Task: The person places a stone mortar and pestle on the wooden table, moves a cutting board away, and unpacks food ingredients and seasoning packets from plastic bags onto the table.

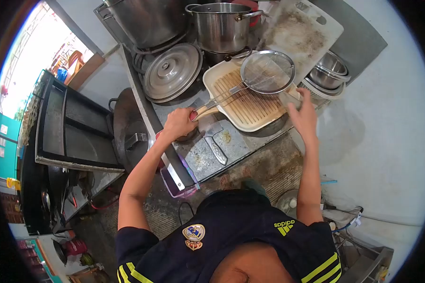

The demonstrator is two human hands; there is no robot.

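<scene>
my left hand (179, 123) grips the strainer (268, 71), my right hand (305, 118) spreads

my left forearm slants toward one o'clock, elbow a little bent, knuckles up, fingers clamped on the strainer's handle. from my fist the handle runs to two o'clock, putting the round mesh over the far right part of the ribbed grill pan (245, 106). my right forearm points to twelve, nearly straight, thumb and forefinger apart near the pan's right corner; i cannot tell whether they touch it. a cleaver (216, 147) lies at four o'clock from my left hand, a round lid (173, 73) at twelve.
</scene>
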